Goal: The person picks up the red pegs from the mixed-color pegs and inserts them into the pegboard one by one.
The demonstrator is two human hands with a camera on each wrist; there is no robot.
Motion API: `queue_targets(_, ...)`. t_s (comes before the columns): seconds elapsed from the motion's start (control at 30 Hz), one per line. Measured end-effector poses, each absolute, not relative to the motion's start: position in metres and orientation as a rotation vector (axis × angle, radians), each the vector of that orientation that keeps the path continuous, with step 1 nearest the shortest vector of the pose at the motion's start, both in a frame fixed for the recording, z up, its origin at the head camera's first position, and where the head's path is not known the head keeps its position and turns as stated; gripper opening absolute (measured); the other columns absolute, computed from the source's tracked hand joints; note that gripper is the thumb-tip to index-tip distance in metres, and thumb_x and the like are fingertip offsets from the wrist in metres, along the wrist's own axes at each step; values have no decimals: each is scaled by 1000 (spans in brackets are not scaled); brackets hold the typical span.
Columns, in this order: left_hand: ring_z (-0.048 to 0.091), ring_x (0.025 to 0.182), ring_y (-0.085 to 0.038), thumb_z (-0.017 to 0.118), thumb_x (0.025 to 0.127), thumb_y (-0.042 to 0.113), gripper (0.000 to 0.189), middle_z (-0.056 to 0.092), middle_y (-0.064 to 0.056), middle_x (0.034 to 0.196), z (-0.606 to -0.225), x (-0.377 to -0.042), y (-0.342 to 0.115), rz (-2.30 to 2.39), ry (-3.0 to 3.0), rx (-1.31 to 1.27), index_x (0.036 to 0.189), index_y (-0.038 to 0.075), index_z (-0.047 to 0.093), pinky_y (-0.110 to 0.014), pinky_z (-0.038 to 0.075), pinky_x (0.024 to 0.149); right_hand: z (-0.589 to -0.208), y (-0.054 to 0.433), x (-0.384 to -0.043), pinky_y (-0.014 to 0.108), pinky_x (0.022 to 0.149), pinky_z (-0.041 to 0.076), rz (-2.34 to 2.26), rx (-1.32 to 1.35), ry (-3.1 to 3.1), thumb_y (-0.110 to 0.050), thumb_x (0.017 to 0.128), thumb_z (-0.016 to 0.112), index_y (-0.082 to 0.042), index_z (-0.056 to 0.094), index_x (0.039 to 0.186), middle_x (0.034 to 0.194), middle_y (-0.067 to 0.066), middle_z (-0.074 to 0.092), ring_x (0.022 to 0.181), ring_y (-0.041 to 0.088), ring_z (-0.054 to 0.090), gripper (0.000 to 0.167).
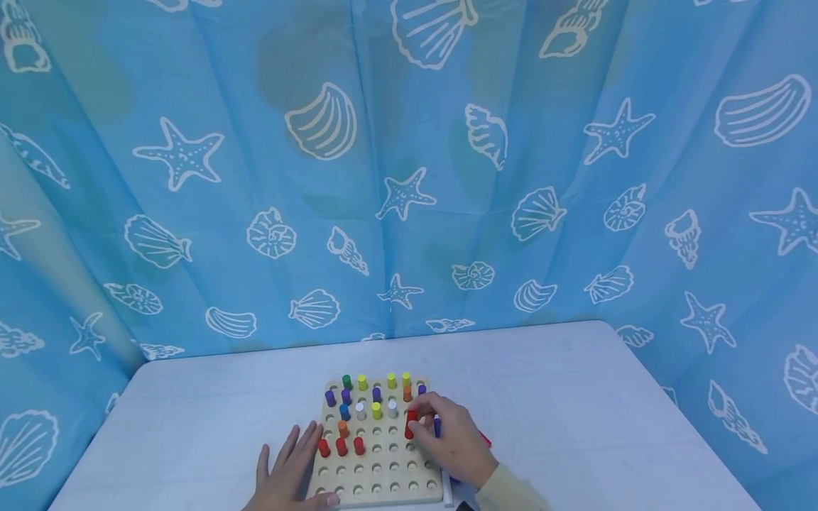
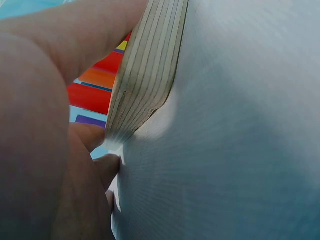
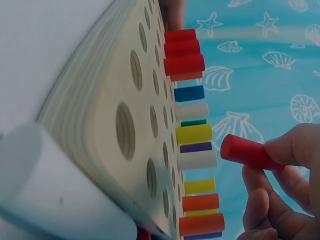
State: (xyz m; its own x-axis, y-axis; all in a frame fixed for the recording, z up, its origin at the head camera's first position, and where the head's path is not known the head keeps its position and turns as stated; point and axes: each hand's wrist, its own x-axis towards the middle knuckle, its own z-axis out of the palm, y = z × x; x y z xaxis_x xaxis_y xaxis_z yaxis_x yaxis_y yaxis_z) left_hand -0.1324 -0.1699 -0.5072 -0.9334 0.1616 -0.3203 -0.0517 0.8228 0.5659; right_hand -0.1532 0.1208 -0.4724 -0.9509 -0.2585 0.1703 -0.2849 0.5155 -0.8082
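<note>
My right hand (image 1: 459, 438) pinches a red peg (image 3: 250, 152) between thumb and fingers. It holds the peg above the right side of a wooden pegboard (image 1: 386, 478), tilted in the right wrist view, with its end apart from the board. My left hand (image 1: 287, 470) lies at the board's left edge with fingers extended and thumb at the near left corner. Three red pegs (image 1: 341, 446) stand in a row at the left of the board. Behind them, an orange peg (image 1: 343, 429) and a blue peg (image 1: 344, 411) stand in holes.
Yellow, white, purple, green and orange pegs fill holes toward the board's far side. A white peg (image 1: 446, 488) lies along the right edge, with a purple peg (image 1: 437, 426) and a red piece (image 1: 486, 439) near my right hand. A blue shell-patterned curtain (image 1: 409, 177) hangs behind the white table (image 1: 562, 397).
</note>
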Motion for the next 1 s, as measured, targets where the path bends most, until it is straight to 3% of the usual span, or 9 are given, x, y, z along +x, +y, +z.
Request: queue_targets(1.0, 2, 151, -48, 72, 70, 75, 120, 25, -18, 164, -512, -133, -170, 835, 2651, 72, 160, 9, 27, -71, -24, 107, -471, 94, -152, 23, 70, 49, 1456, 466, -2842, -22, 93, 72, -15, 64, 109, 97, -10, 64, 80, 9, 55, 19)
